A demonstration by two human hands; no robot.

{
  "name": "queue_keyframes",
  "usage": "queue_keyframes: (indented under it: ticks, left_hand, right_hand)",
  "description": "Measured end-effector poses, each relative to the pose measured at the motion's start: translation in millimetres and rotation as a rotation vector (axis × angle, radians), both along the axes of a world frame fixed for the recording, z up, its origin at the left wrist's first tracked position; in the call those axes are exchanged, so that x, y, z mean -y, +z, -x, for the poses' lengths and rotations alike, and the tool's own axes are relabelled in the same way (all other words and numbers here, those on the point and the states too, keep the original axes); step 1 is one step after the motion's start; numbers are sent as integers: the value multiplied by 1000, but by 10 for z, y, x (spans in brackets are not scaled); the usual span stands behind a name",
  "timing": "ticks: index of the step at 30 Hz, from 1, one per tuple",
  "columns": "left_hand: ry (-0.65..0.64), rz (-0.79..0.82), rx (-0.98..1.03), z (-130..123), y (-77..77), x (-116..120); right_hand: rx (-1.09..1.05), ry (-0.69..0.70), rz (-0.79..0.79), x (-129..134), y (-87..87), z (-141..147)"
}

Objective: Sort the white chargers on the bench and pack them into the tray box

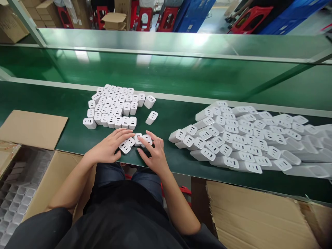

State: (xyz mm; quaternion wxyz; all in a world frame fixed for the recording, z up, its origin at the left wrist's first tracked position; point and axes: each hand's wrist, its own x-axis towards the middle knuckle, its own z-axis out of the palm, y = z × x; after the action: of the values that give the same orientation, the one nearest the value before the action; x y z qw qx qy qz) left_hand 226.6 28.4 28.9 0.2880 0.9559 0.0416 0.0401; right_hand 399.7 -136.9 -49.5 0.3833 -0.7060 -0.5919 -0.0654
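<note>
Several white blocks with dark slots stand in a short row near the table's front edge, among them a block point(125, 147) at its left end. My left hand point(110, 145) lies over the left part of this row, fingers stretched out and touching blocks. At the right end, my right hand point(155, 152) has its fingers apart, with fingertips on a block point(147, 139). Neither hand is closed round a block. Just beyond my hands stands a group of similar white blocks point(111, 110), and a lone block point(151, 118) leans to the right of it.
A large spread of white blocks point(238, 138) covers the right of the green table point(166, 155). Flat cardboard point(33, 129) lies at the left. Below it an open box holds clear-walled trays point(19, 207). A raised shelf point(166, 43) runs along the back; red stools stand beyond.
</note>
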Motion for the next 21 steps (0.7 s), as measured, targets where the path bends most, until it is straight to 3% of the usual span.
queue_keyframes:
  ticks: [5,7,9,13,18,21]
  left_hand:
    - [361,-237,52,-48,-209,428]
    - [457,-319,66,-102,-320,500]
    - [446,-355,79,-130,-397,457]
    - [272,-326,124,-57,-415,159]
    - [123,-284,87,76,-300,-96]
    - [169,-372,115,127,-251,-106]
  right_hand:
    - [27,51,26,-2,-12,36]
    - [12,116,62,9,17,51]
    - [-24,198,111,23,70,41]
    - [-95,313,190,13,178,-43]
    - [-108,242,141,-49,162,-83]
    - [-178,169,126,-18,125,-60]
